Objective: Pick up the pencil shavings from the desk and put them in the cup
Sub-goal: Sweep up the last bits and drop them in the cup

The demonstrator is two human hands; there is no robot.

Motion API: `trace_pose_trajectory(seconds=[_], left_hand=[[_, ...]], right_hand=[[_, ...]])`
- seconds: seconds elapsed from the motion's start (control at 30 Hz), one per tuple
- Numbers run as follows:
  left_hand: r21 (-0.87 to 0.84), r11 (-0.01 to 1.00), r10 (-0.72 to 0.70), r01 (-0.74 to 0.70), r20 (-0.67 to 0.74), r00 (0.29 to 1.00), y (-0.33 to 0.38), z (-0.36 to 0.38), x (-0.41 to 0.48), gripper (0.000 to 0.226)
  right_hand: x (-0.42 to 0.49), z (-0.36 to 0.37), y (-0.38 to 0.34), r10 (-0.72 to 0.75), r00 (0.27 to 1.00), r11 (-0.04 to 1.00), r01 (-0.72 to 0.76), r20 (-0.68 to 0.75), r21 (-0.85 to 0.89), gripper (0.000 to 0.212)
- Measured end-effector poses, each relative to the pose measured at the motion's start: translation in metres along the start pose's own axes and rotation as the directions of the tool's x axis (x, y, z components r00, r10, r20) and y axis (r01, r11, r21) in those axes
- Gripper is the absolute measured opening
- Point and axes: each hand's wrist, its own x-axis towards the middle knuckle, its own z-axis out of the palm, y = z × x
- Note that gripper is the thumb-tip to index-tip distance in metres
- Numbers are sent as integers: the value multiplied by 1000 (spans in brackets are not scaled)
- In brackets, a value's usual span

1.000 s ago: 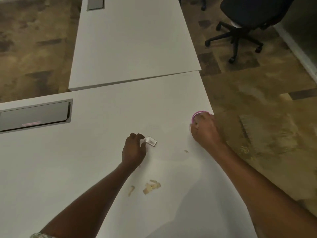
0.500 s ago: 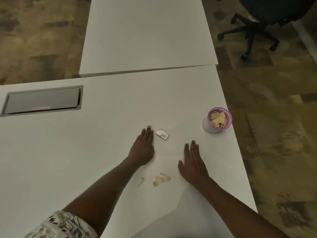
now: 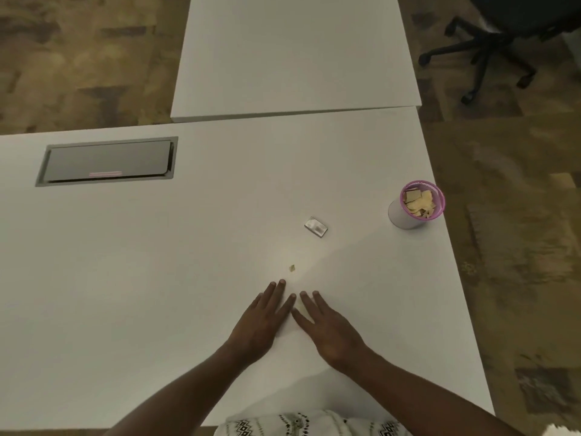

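Observation:
Both my hands lie flat on the white desk (image 3: 157, 278) with fingertips nearly meeting. My left hand (image 3: 261, 322) and my right hand (image 3: 327, 332) form a wedge, and a pale bit of shavings (image 3: 300, 306) shows between the fingers; the rest of that pile is hidden under them. One small loose shaving (image 3: 292, 268) lies just beyond the fingertips. The pink-rimmed cup (image 3: 418, 204), with several shavings inside, stands at the desk's right edge. Neither hand holds anything.
A small metal pencil sharpener (image 3: 316, 227) lies between the hands and the cup. A grey cable hatch (image 3: 107, 161) is set into the desk at the left. A second white desk (image 3: 292, 51) adjoins behind. An office chair base (image 3: 484, 55) stands at top right.
My hands have drawn back toward me and closed in on each other, covering the pile of shavings that lay between them. The right hand had earlier left the cup.

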Motion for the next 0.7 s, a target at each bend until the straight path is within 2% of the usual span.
trace_pose_trajectory(seconds=[0.13, 0.23, 0.3, 0.43, 0.5, 0.57, 0.63, 0.7], left_hand=[[56, 997, 55, -51, -66, 996, 2, -2, -9, 72], [110, 986, 142, -128, -129, 981, 4, -6, -5, 41], [127, 983, 147, -131, -121, 982, 6, -11, -1, 24], [79, 996, 48, -44, -55, 997, 10, -18, 10, 14], [-10, 997, -71, 71, -37, 997, 11, -20, 16, 13], [-142, 974, -189, 176, -84, 978, 12, -25, 25, 10], [-295, 917, -316, 269, -121, 941, 13, -32, 37, 11], [-376, 876, -369, 301, -122, 921, 14, -39, 50, 17]], right_hand=[[0, 12, 2, -89, 994, 994, 85, -56, -66, 60], [5, 12, 3, -164, 980, 978, 146, -115, -146, 34], [9, 10, 5, -156, 975, 980, 132, -156, -149, 24], [18, 6, 2, -69, 989, 996, 61, -134, -63, 22], [23, 10, 4, 7, 994, 999, -2, -111, 48, 22], [25, 7, 5, 168, 973, 946, -114, -157, 304, 17], [25, 2, 8, 381, 906, 802, -223, -187, 554, 13], [24, -1, 14, 550, 822, 644, -305, -147, 701, 15]])
